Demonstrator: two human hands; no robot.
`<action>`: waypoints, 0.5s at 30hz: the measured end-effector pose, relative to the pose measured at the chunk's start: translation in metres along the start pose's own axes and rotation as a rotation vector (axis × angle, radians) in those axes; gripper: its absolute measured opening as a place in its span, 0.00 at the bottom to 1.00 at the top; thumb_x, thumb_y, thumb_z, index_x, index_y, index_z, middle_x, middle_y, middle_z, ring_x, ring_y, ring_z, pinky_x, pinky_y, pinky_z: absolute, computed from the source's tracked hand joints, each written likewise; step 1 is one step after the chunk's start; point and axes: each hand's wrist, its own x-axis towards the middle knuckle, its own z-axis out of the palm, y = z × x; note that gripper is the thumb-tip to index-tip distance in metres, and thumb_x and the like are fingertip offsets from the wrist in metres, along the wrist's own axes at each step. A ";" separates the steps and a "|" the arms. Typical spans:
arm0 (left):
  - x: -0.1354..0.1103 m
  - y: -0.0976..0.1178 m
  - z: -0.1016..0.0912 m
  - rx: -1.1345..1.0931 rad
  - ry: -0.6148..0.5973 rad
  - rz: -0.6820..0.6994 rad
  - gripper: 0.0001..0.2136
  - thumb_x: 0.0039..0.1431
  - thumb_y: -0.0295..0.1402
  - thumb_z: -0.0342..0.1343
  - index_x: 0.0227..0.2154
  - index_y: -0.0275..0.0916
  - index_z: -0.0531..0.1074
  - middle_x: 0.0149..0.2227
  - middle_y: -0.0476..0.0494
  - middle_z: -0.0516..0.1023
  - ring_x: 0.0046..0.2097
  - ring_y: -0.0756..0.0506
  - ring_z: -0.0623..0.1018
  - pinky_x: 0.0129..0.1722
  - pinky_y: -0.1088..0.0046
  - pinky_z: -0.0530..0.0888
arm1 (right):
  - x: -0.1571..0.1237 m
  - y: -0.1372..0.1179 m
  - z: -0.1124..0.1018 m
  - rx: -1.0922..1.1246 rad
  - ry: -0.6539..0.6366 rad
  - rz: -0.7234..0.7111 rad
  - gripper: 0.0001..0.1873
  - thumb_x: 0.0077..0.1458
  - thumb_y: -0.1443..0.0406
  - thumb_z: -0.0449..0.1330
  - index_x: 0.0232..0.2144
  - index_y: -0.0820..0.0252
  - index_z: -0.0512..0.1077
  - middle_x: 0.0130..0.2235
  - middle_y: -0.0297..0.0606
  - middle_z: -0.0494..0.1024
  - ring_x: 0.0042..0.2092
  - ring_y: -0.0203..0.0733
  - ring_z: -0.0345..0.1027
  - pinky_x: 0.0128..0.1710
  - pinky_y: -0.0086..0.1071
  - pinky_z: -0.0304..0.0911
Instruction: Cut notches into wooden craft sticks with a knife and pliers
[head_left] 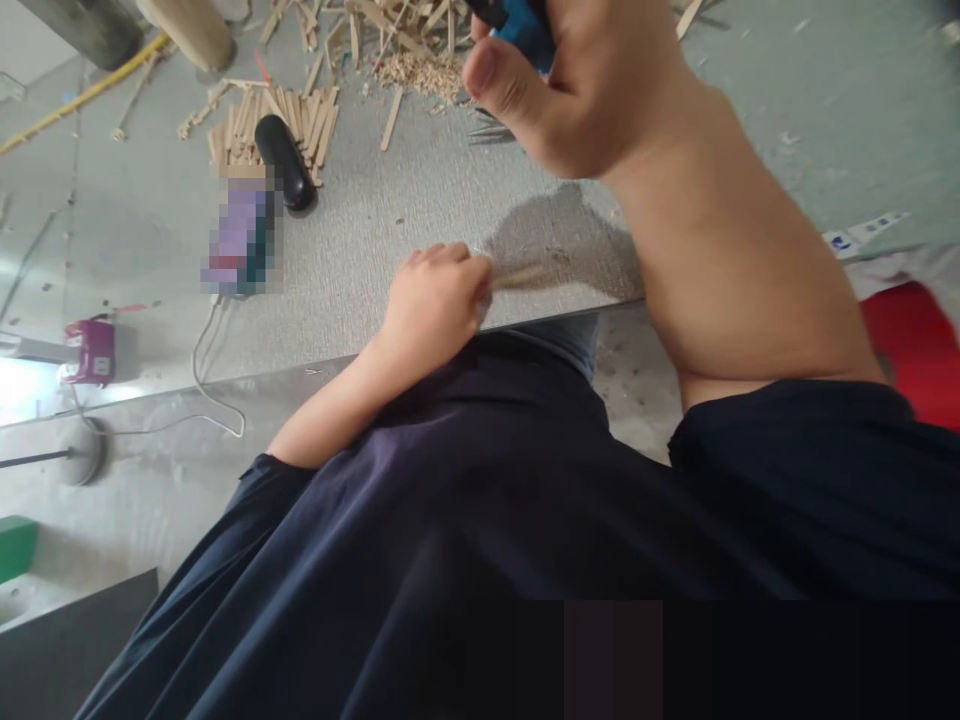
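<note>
My left hand (439,300) rests at the table's front edge, its fingers closed around a thin wooden stick (521,275) that points to the right and is blurred. Raised above the table at the top, my right hand (592,95) is wrapped round a blue-and-black tool (527,35). The frame's upper edge cuts that tool off, so I cannot make out its kind. Dark thin metal prongs (491,127) show just below the right thumb; whether they belong to the tool I cannot tell. The right arm's shadow falls over the stick.
Many flat wooden sticks (322,125) lie at the upper left, with a black rounded case (285,165) on them. Wood shavings (424,75) are heaped at the top. A blurred-out phone-like object (238,240) trails a white cable (196,350). A purple box (90,350) stands far left.
</note>
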 end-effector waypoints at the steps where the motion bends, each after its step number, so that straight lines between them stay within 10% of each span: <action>1: 0.007 -0.006 0.002 0.024 0.090 -0.067 0.11 0.68 0.21 0.57 0.35 0.43 0.79 0.41 0.37 0.85 0.50 0.34 0.84 0.54 0.51 0.76 | 0.000 0.002 0.000 -0.045 0.085 -0.063 0.50 0.62 0.18 0.32 0.43 0.52 0.63 0.43 0.51 0.74 0.57 0.68 0.75 0.67 0.56 0.65; 5: 0.023 -0.021 0.001 0.118 0.180 -0.207 0.12 0.70 0.21 0.56 0.36 0.42 0.79 0.40 0.36 0.84 0.54 0.29 0.84 0.63 0.43 0.73 | 0.001 0.007 0.002 -0.081 0.190 -0.217 0.49 0.68 0.22 0.36 0.45 0.54 0.72 0.37 0.43 0.69 0.41 0.55 0.69 0.53 0.50 0.71; 11: 0.022 0.029 0.010 -0.048 -0.088 0.025 0.10 0.72 0.24 0.58 0.41 0.42 0.83 0.44 0.37 0.87 0.49 0.34 0.85 0.54 0.51 0.76 | 0.001 0.010 0.003 -0.155 0.168 -0.283 0.62 0.67 0.22 0.28 0.51 0.64 0.80 0.43 0.54 0.80 0.48 0.66 0.80 0.57 0.53 0.71; 15: 0.027 0.018 0.013 0.012 0.045 -0.077 0.13 0.73 0.21 0.54 0.36 0.41 0.80 0.41 0.36 0.84 0.52 0.33 0.85 0.60 0.48 0.73 | -0.002 0.008 -0.002 -0.190 0.106 -0.221 0.64 0.70 0.23 0.27 0.56 0.65 0.81 0.48 0.56 0.84 0.48 0.62 0.80 0.55 0.51 0.73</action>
